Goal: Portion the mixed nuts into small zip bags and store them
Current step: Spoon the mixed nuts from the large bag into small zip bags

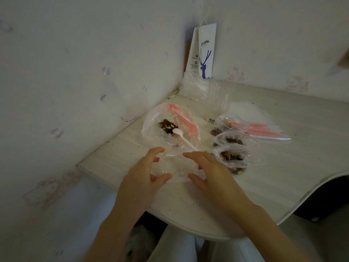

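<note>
An empty small zip bag with a red seal line lies on the white table between my hands. My left hand hovers at its left edge with fingers curved and apart. Over its right side sits my right hand, fingers spread, touching the plastic. Behind them a large clear bag holds mixed nuts and a white plastic spoon. To the right lie several small zip bags filled with nuts.
A stack of empty zip bags with pink seals lies at the right. Crumpled clear plastic and a white coffee paper bag stand in the corner against the walls. The table's curved front edge is close to my lap.
</note>
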